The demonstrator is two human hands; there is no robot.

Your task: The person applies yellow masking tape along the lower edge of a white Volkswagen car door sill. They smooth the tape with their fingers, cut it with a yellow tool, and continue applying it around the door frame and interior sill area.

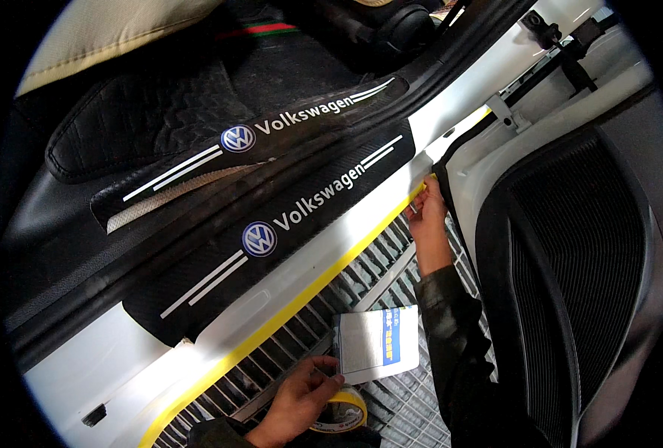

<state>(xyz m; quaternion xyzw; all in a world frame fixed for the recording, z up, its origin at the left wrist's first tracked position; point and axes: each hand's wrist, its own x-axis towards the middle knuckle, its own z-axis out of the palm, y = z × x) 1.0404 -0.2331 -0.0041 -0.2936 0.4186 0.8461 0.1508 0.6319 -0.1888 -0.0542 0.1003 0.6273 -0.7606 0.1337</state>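
Observation:
A strip of yellow tape [301, 299] runs along the lower edge of the white car door sill [219, 340]. At its far end, close to the door hinge side, my right hand [430, 213] pinches the tape at the sill's edge. My left hand [301, 396] is lower down, thumb and forefinger closed on the corner of a white rectangular packet [361, 347] with a blue printed band. A roll of yellow tape [357, 409] is just beneath that hand, partly covered by it; whether other fingers hold it I cannot tell.
Two black protective sill strips [219, 257] [189, 160] with white lettering and round emblems lie along the doorway. The open car door [570, 269] stands close on the right. Metal floor grating [271, 366] lies below. A beige seat [115, 33] is at upper left.

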